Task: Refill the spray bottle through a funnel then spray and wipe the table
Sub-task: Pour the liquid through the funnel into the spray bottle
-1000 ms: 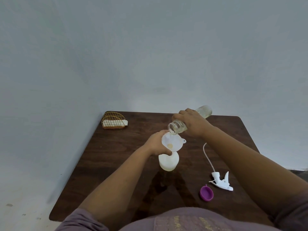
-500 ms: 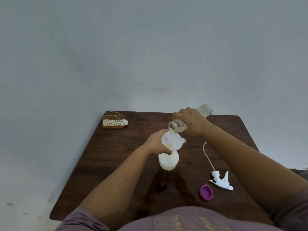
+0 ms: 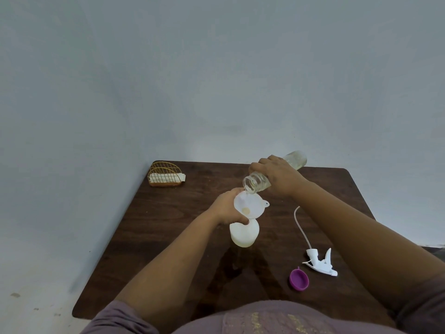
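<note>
Since the earlier frame almost nothing moves: the right hand (image 3: 279, 178) still grips the tilted clear bottle (image 3: 257, 183) over the funnel (image 3: 249, 206); the left hand (image 3: 228, 208) clasps the spray bottle (image 3: 243, 233).

You've got a dark brown wood-grain table (image 3: 168, 225), a milky white spray bottle (image 3: 244, 233) topped by a white funnel (image 3: 250, 204), and a clear bottle (image 3: 258, 183) tinted pale yellow. There's a purple cap (image 3: 299, 279), a white trigger sprayer (image 3: 321, 263), a gold wire basket (image 3: 165, 174), and your mauve sleeves (image 3: 115, 319).
</note>
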Available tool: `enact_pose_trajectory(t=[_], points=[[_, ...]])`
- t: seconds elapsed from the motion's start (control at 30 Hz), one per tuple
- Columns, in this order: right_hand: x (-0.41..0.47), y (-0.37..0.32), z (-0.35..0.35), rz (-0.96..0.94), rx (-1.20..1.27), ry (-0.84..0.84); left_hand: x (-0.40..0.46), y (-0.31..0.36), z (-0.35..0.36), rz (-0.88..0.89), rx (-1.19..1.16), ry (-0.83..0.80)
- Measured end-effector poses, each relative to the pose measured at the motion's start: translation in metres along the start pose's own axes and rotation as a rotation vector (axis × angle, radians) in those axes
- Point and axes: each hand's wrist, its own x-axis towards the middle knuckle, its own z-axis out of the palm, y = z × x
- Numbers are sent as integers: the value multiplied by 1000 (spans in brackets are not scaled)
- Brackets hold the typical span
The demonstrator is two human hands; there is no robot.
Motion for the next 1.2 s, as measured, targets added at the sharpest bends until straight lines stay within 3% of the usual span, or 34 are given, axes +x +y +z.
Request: enact_pose_trajectory(t=[1.2], points=[[-2,-1,-3,20,8,-19,1,-2,0,4,-10,-1]])
